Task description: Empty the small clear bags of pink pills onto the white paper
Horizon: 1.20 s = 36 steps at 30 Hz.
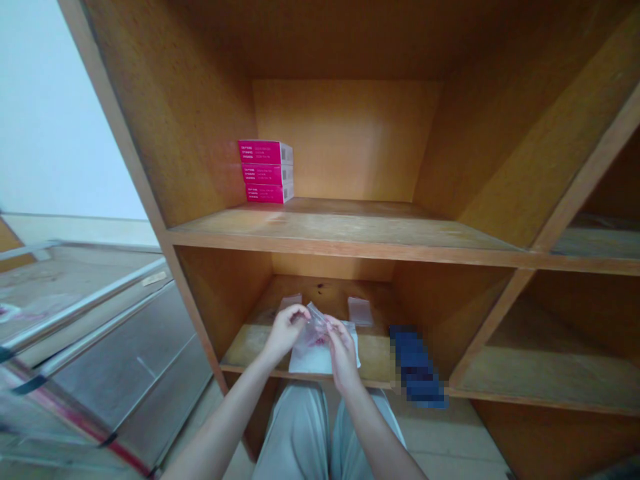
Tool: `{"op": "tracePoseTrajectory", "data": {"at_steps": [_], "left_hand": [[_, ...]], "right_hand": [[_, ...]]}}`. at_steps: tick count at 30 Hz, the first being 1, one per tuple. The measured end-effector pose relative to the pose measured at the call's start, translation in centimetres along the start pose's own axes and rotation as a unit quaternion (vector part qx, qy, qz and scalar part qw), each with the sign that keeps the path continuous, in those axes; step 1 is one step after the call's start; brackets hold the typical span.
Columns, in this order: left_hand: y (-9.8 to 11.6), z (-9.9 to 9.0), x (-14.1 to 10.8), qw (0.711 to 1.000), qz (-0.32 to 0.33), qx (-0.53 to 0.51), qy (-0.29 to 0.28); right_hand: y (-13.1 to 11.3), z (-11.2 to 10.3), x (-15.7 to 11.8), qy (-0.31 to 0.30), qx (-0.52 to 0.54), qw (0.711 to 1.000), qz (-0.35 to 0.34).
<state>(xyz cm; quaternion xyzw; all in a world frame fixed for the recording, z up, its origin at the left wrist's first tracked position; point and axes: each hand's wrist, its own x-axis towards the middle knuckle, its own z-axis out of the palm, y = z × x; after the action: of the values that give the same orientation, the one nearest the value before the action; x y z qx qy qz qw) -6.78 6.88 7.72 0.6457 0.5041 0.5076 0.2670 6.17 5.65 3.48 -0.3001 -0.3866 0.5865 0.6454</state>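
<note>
Between my two hands is a small clear plastic bag (316, 325), with something small and reddish showing in or behind it. My left hand (291, 325) pinches the bag near its top left corner. On the other side my right hand (340, 341) has its fingers closed on the bag's right edge. Beneath them a white sheet (304, 360) lies on the lower shelf at its front edge. Farther back on that shelf rest two flat clear bags, one on the left (291, 301) and one on the right (359, 311).
Three pink boxes (267, 172) are stacked on the upper shelf (350, 223) at the left. A blurred dark blue item (417, 367) sits at the lower shelf's right front. To the left stands a metal-framed glass case (135, 333). My knees are close below the shelf.
</note>
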Motion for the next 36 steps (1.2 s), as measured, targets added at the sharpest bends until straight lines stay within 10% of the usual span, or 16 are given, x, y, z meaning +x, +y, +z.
{"op": "tracePoseTrajectory", "data": {"at_steps": [10, 36], "left_hand": [[1.3, -0.8, -0.2, 0.992, 0.038, 0.109, -0.058], [2.0, -1.7, -0.6, 0.971, 0.063, 0.223, -0.061]], "right_hand": [[-1.2, 0.0, 1.1, -0.075, -0.16, 0.983, -0.046], [-1.9, 0.5, 1.9, -0.169, -0.153, 0.974, 0.004]]}}
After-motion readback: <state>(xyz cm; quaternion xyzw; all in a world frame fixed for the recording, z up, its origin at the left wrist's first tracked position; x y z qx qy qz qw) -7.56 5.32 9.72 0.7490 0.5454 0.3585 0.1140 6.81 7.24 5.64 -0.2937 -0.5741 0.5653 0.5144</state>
